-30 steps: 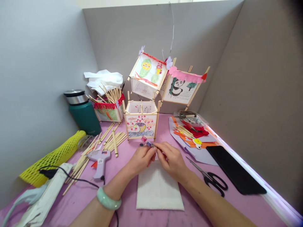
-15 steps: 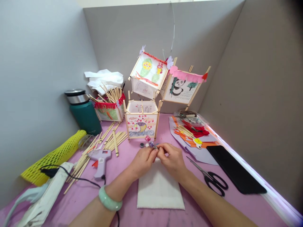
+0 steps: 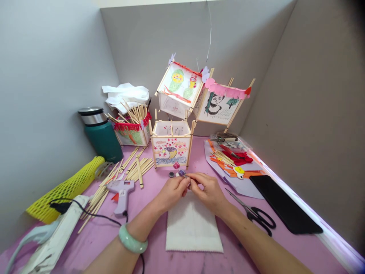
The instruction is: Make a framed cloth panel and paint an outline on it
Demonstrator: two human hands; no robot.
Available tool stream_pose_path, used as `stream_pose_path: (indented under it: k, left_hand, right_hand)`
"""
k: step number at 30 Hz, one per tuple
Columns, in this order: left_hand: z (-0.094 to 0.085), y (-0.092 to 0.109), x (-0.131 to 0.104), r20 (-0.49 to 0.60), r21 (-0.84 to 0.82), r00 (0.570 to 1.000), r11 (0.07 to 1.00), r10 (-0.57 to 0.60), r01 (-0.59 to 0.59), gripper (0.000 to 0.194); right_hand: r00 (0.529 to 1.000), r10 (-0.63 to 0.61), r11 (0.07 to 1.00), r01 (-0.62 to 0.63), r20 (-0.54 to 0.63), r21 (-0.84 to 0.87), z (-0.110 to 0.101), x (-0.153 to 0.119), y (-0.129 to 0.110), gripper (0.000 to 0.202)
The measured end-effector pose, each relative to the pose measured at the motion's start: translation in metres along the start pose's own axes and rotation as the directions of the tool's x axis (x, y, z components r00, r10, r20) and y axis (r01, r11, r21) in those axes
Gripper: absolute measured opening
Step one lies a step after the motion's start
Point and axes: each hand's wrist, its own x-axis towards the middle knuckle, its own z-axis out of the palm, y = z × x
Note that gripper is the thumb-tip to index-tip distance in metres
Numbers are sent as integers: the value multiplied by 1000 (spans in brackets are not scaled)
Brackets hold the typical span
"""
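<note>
My left hand (image 3: 173, 191) and my right hand (image 3: 207, 191) meet above the far end of a white cloth (image 3: 192, 232). Their fingers are pinched together around something small that I cannot make out. Just beyond the fingertips is a small purple item (image 3: 181, 173), with a pink one (image 3: 176, 165) behind it and a dark round one (image 3: 171, 174) to the left. A paper lantern with a moon drawing (image 3: 171, 151) stands upright behind them.
Scissors (image 3: 253, 213) and a black phone (image 3: 285, 203) lie right. A glue gun (image 3: 121, 192), wooden sticks (image 3: 139, 171), a power strip (image 3: 54, 238) and a green bottle (image 3: 102, 137) are left. A panda lantern (image 3: 218, 106) stands back right.
The pink item has shifted slightly left and away from me. My fingers have moved slightly, and both hands remain together.
</note>
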Motion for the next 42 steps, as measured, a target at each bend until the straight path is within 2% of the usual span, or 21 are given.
stream_pose_path:
  k: [6,12,17,22,25,29,32,37,42]
  left_hand:
    - [2,0,-1,19,29,1000,1000,6,-7,44]
    - [0,1,-2,35,31,999,999,13,-14,42]
    - [2,1,-3,30,36,1000,999,8,-9,40]
    - [4,3,-4,48,3,999,1000,18,-18,36]
    - [3,4,-3,44,-27,999,999,19,-17,39]
    - [0,2,-2,9,-37,1000,999,-2,3,42]
    - [-1,1,-2,19,-18,1000,1000,-14,15,43]
    - [0,1,-2,36,24,999,999,-27,26,41]
    - [4,-1,-2,15,61,1000,998,-20,19,39]
  right_hand:
    - [997,79,996,-80,-26,-38,3,-1,-4,23]
    - [977,215,975,-214,-9,55,6,-2,-5,23]
    - [939,339,923,-345,61,170,5,-2,-7,22]
    - [868,486,805,-489,100,337,2,-1,-6,22]
    - [886,452,811,-455,100,369,-1,0,-6,25]
    - [960,259,924,-277,102,264,-6,2,-8,24]
    - [982,160,969,-176,103,174,-9,3,-7,25]
    - [984,116,989,-127,136,73,-8,2,-3,31]
    - [981,166,986,-169,104,17,-5,2,-3,29]
